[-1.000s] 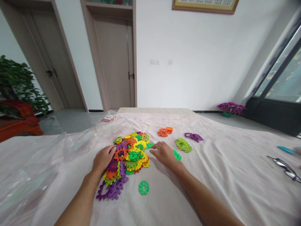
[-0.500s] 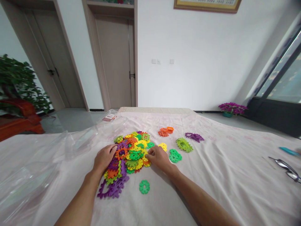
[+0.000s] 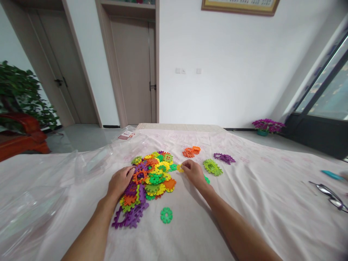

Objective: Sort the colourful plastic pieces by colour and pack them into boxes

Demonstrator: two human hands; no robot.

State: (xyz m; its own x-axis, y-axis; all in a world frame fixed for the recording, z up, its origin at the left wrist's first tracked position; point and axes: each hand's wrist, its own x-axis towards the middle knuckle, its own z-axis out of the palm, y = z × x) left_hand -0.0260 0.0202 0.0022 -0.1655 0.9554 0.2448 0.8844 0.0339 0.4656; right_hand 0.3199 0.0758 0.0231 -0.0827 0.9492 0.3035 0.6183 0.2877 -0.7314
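Observation:
A heaped pile of toothed plastic building pieces (image 3: 160,168), in yellow, green, orange and purple, lies on the cloth. Against its left edge rests my left hand (image 3: 121,181), thumb and fingers apart, touching the pieces without gripping any. Just right of the pile, my right hand (image 3: 193,174) pinches a yellow notched disc (image 3: 179,168) between thumb and fingertips. Under my right wrist, a green piece (image 3: 207,179) is mostly hidden. A single green notched disc (image 3: 166,215) lies nearer to me, and linked purple pieces (image 3: 132,216) lie below the pile.
Beyond my right hand are small groups of orange pieces (image 3: 191,152), lime-green pieces (image 3: 212,167) and purple pieces (image 3: 224,158). Clear plastic packaging (image 3: 94,163) spreads over the left side. Eyeglasses (image 3: 330,194) lie at the far right near a blue object (image 3: 332,175).
My right hand has moved away from the pile's right edge, up and to the right, with a yellow disc in its fingers. An orange piece now shows there. My left hand has stayed put.

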